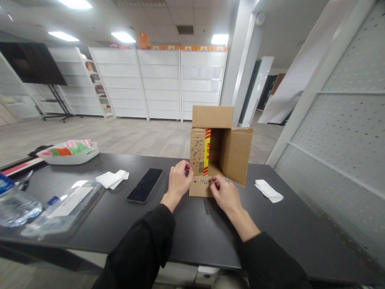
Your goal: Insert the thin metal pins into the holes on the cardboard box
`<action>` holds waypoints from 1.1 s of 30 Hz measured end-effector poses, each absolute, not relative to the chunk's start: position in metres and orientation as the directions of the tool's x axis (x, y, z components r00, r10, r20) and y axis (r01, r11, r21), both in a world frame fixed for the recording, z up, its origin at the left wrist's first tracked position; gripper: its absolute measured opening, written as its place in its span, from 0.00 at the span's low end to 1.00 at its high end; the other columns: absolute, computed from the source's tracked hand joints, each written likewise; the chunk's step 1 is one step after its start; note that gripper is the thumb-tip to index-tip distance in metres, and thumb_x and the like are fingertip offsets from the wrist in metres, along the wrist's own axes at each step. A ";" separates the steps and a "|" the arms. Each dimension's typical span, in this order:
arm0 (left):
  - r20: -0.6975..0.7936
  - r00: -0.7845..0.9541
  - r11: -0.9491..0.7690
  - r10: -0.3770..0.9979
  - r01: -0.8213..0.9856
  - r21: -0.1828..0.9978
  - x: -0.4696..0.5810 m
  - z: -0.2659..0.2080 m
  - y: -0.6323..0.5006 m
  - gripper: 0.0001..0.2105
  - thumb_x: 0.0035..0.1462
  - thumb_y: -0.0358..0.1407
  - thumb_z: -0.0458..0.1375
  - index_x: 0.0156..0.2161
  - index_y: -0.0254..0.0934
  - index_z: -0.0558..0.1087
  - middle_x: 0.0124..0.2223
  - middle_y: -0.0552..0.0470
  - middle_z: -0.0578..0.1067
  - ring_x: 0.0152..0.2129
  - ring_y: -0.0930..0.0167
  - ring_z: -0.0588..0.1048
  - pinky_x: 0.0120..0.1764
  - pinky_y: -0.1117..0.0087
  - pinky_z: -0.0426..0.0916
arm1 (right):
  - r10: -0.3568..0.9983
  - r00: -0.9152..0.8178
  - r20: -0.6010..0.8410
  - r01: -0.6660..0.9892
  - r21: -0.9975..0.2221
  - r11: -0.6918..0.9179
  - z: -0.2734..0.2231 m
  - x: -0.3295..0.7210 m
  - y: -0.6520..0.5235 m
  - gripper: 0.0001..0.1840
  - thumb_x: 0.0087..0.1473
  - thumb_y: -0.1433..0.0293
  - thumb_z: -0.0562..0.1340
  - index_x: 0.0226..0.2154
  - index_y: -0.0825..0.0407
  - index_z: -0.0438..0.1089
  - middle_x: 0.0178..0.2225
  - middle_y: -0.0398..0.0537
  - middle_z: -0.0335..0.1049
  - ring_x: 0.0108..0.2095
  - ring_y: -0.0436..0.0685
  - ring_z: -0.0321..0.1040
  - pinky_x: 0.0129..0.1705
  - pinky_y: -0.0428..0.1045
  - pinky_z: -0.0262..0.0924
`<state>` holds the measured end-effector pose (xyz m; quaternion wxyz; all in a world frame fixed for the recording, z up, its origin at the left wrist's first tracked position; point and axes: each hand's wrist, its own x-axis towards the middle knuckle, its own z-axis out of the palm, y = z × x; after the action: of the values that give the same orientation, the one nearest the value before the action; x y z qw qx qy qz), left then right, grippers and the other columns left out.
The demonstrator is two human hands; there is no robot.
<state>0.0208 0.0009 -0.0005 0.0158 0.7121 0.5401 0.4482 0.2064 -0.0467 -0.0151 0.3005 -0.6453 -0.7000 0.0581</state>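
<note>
A cardboard box (236, 154) stands on the black table with its opening toward me and its flaps spread. Small dark round holes or studs dot its left flap, beside a yellow and red tape strip (207, 152). A row of small shiny pieces (203, 180) lies along the lower flap. My left hand (180, 178) is by the left flap's lower edge, its fingers pinched on something too small to name. At the lower flap, my right hand (224, 192) has its fingertips pinched near the row's right end; what they hold is hidden. Two thin metal rods (206, 205) lie below the flap.
Left of my hands are a phone (145, 185), crumpled tissues (112, 179), a clear plastic case (67, 206), a water bottle (18, 206) and a white basket (70, 158). A folded tissue (268, 190) lies to the right, near a perforated panel (345, 148).
</note>
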 end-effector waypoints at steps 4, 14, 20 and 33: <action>0.597 -0.004 -0.390 0.802 0.754 0.529 0.018 -0.004 0.003 0.02 0.57 0.31 0.55 0.33 0.38 0.66 0.33 0.54 0.75 0.30 0.71 0.72 0.39 0.67 0.60 | 0.930 0.017 0.366 0.858 -0.483 0.174 -0.016 0.208 -0.048 0.11 0.59 0.67 0.56 0.39 0.48 0.73 0.28 0.44 0.75 0.30 0.56 0.71 0.30 0.47 0.49; 0.549 -0.076 -0.320 0.832 0.744 0.587 0.006 -0.017 0.007 0.03 0.58 0.34 0.54 0.33 0.39 0.66 0.31 0.54 0.74 0.28 0.71 0.73 0.32 0.71 0.60 | 0.908 -0.015 0.418 0.812 -0.524 0.255 -0.021 0.211 -0.052 0.10 0.57 0.68 0.55 0.36 0.49 0.72 0.25 0.44 0.73 0.28 0.56 0.69 0.30 0.48 0.51; 0.487 -0.091 -0.230 0.869 0.796 0.559 0.003 -0.022 0.006 0.02 0.58 0.33 0.54 0.34 0.40 0.67 0.32 0.54 0.75 0.30 0.71 0.74 0.33 0.71 0.59 | 0.867 -0.151 0.475 0.732 -0.536 0.421 -0.024 0.212 -0.058 0.09 0.54 0.73 0.55 0.33 0.50 0.71 0.29 0.45 0.74 0.31 0.55 0.69 0.35 0.49 0.57; 0.391 -0.062 -0.140 0.918 0.873 0.467 0.007 -0.014 -0.001 0.02 0.60 0.31 0.52 0.38 0.40 0.66 0.36 0.52 0.77 0.36 0.67 0.76 0.37 0.68 0.59 | 0.851 -0.319 0.416 0.731 -0.463 0.501 -0.027 0.205 -0.077 0.08 0.56 0.76 0.58 0.35 0.51 0.72 0.36 0.47 0.70 0.40 0.55 0.68 0.45 0.52 0.59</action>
<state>0.0066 -0.0013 -0.0143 0.0355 0.6840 0.6547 0.3198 0.2048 -0.0767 -0.0268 0.3158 -0.4906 -0.8066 0.0950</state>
